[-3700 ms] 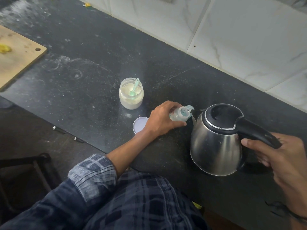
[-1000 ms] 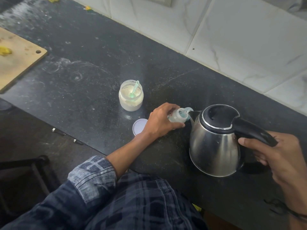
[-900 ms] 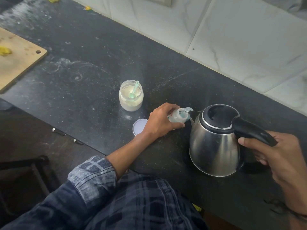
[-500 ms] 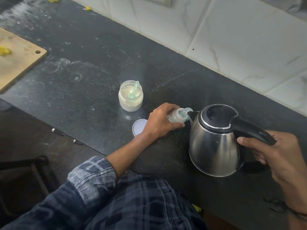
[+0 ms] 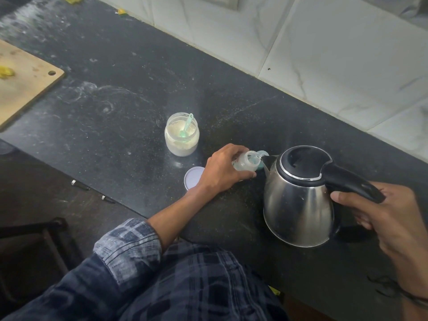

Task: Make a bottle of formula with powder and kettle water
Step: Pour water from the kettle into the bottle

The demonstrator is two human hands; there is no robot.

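My left hand [image 5: 222,170] grips a small clear baby bottle [image 5: 246,161] on the black counter, its open mouth turned toward the kettle. A steel kettle [image 5: 298,205] with a black lid is tilted left, its spout at the bottle mouth, and a thin stream of water runs in. My right hand [image 5: 389,218] grips the kettle's black handle. An open jar of pale formula powder [image 5: 181,136] with a green scoop [image 5: 186,126] in it stands to the left. Its white lid [image 5: 193,178] lies flat beside my left wrist.
A wooden cutting board [image 5: 25,82] lies at the far left of the counter [image 5: 115,89]. A white tiled wall [image 5: 324,42] runs behind. The counter's front edge passes under my left forearm; a dark chair frame [image 5: 34,230] stands below left.
The kettle has stayed tipped at the bottle mouth with water running in. Both hands hold nearly the same places.
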